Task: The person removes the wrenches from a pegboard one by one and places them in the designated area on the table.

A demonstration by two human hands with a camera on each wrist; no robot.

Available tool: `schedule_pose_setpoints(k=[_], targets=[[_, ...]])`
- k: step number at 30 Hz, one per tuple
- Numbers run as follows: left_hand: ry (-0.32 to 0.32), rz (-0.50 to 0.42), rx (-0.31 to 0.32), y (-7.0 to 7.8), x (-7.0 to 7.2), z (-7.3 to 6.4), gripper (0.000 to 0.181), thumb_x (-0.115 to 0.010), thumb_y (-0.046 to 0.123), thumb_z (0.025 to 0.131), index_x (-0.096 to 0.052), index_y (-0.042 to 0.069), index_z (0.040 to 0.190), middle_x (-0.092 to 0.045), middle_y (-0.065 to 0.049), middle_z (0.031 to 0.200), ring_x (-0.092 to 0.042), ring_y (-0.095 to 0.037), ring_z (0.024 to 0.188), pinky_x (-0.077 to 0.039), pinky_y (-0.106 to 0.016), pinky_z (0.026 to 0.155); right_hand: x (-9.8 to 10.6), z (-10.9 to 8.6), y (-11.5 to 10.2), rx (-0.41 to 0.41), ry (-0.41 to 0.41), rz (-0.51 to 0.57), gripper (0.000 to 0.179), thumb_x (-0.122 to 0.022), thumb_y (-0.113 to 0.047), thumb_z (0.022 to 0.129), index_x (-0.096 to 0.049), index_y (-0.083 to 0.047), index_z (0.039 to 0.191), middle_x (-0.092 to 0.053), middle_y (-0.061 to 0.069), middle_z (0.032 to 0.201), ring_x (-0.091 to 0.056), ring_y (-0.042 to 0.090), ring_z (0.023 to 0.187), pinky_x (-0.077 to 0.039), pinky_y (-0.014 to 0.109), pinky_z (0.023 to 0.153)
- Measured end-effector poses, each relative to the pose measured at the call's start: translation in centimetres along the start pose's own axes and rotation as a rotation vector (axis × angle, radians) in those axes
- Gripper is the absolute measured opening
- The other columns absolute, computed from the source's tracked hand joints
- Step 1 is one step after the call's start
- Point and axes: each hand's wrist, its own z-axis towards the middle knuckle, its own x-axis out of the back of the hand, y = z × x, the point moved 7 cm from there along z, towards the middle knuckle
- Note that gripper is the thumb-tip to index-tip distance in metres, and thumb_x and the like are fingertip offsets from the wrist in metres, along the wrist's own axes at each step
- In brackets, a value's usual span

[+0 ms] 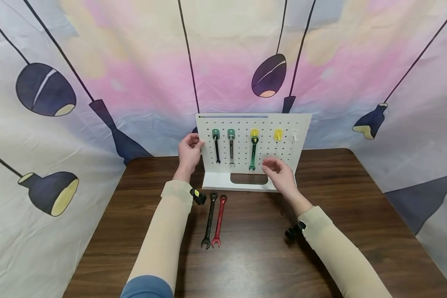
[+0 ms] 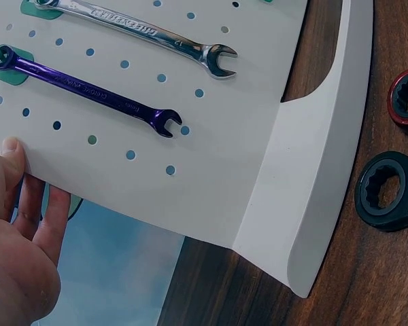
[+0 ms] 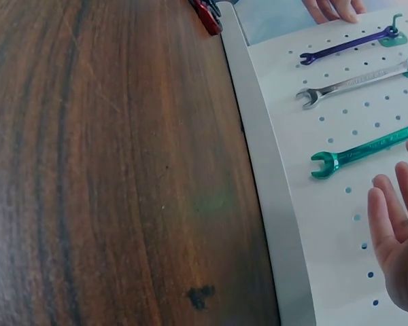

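A white pegboard point(image 1: 242, 124) stands on the table, its left edge pinched by my left hand point(image 1: 189, 152). In the left wrist view the thumb lies on the front face and the fingers go behind. Three wrenches hang on hooks: a purple wrench point(image 2: 88, 89), a silver wrench point(image 2: 143, 28) and a green wrench point(image 3: 367, 148). My right hand point(image 1: 279, 176) hovers before the board, just right of the green wrench's lower end, fingers loosely bent with nothing in them. A black wrench point(image 1: 210, 219) and a red wrench point(image 1: 219, 221) lie side by side in front of the board.
Right of the green wrench, a yellow hook point(image 1: 278, 135) and a clear hook point(image 1: 294, 135) carry no wrench. The board's base point(image 1: 216, 181) has an oblong cutout. Behind the brown wooden table point(image 1: 253, 256) hangs a patterned cloth point(image 1: 231, 62).
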Motion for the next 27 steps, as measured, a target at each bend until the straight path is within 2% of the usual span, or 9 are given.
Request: schedule_pose_setpoints(k=[6, 15, 18, 22, 27], targets=[[0.006, -0.004, 0.013, -0.2, 0.0, 0.1, 0.011, -0.072, 0.002, 0.103, -0.069, 0.004, 0.113, -0.066, -0.004, 0.099, -0.060, -0.017, 0.089, -0.050, -0.031, 0.077, 0.4, 0.3, 0.5, 0.008, 0.034, 0.029, 0.033, -0.076, -0.014, 0.102, -0.070, 0.001, 0.131, -0.071, 0.018, 0.129, -0.067, 0.028, 0.115, -0.051, 0.022, 0.091], [0.010, -0.008, 0.012, 0.1, 0.0, 0.0, 0.012, -0.072, 0.002, 0.103, -0.069, 0.003, 0.115, -0.066, -0.003, 0.099, -0.060, -0.017, 0.089, -0.049, -0.029, 0.077, 0.2, 1.2, 0.6, 0.049, 0.041, 0.059, 0.037, -0.075, -0.010, 0.102, -0.067, 0.001, 0.136, -0.069, 0.019, 0.135, -0.066, 0.031, 0.122, -0.052, 0.022, 0.096], [0.010, -0.006, 0.014, 0.0, 0.1, 0.0, 0.012, -0.071, 0.003, 0.103, -0.069, 0.003, 0.114, -0.065, -0.003, 0.099, -0.059, -0.017, 0.089, -0.049, -0.029, 0.076, -0.2, 1.4, 0.4, 0.076, 0.030, 0.074, 0.037, -0.077, -0.014, 0.102, -0.068, -0.003, 0.136, -0.070, 0.016, 0.135, -0.066, 0.030, 0.123, -0.053, 0.026, 0.099], [0.004, 0.003, 0.009, -0.1, 0.2, -0.1, 0.012, -0.071, 0.003, 0.103, -0.069, 0.003, 0.115, -0.065, -0.004, 0.099, -0.060, -0.019, 0.090, -0.049, -0.030, 0.077, -1.0, 1.7, 0.1, 0.104, 0.017, 0.100, 0.038, -0.079, -0.019, 0.100, -0.070, -0.008, 0.135, -0.071, 0.011, 0.133, -0.067, 0.029, 0.123, -0.054, 0.039, 0.104], [-0.006, 0.001, 0.005, -0.1, 0.0, -0.1, 0.012, -0.071, 0.004, 0.104, -0.069, 0.004, 0.115, -0.065, -0.005, 0.100, -0.059, -0.020, 0.089, -0.050, -0.031, 0.076, -1.6, 2.1, -0.1, 0.113, 0.036, 0.091, 0.040, -0.081, -0.020, 0.099, -0.069, -0.009, 0.137, -0.072, 0.009, 0.132, -0.068, 0.026, 0.121, -0.054, 0.039, 0.104]])
